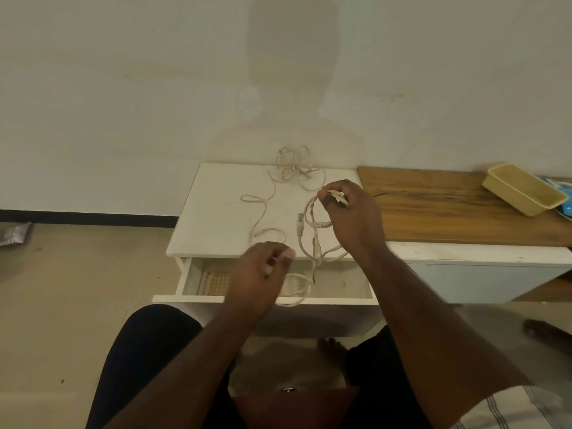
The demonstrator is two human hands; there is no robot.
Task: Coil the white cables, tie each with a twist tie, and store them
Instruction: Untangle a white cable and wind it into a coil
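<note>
My right hand (349,212) holds up a coil of white cable (312,233) above the white cabinet top (216,205), pinching the loops at their top; a plug end hangs beside the coil. My left hand (263,267) is over the open drawer (340,286), fingers curled round the cable's lower strand. A loose white cable (263,212) trails across the cabinet top. A tangled bundle of cable (292,164) lies at the back against the wall. Another coiled cable (295,284) lies in the drawer.
A small perforated plastic basket (213,281) sits in the drawer's left part. A wooden table top (448,209) adjoins the cabinet on the right, with a yellow plastic tray (523,188) and a thin dark twist tie (382,195). My knees are below the drawer.
</note>
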